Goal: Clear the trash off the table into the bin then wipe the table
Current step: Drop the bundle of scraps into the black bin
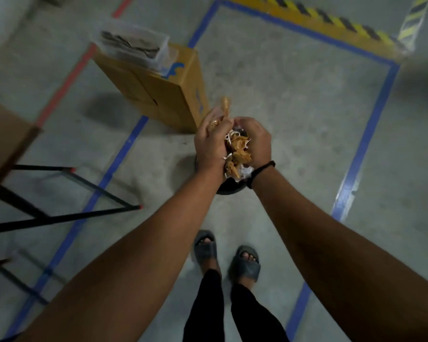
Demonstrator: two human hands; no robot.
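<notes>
My left hand and my right hand are cupped together around a heap of trash: orange-brown scraps, white paper shreds and a tan piece sticking up past my left fingers. Both hands are directly above a dark round bin on the floor, and they hide most of it. Only the bin's near rim shows below my wrists. The brown table's corner is at the left edge, on black legs.
A cardboard box stands on the floor just beyond the bin, with a clear plastic container on top. Blue and red tape lines cross the concrete floor. Yellow-black hazard tape runs along the far right. My sandalled feet are near the bin.
</notes>
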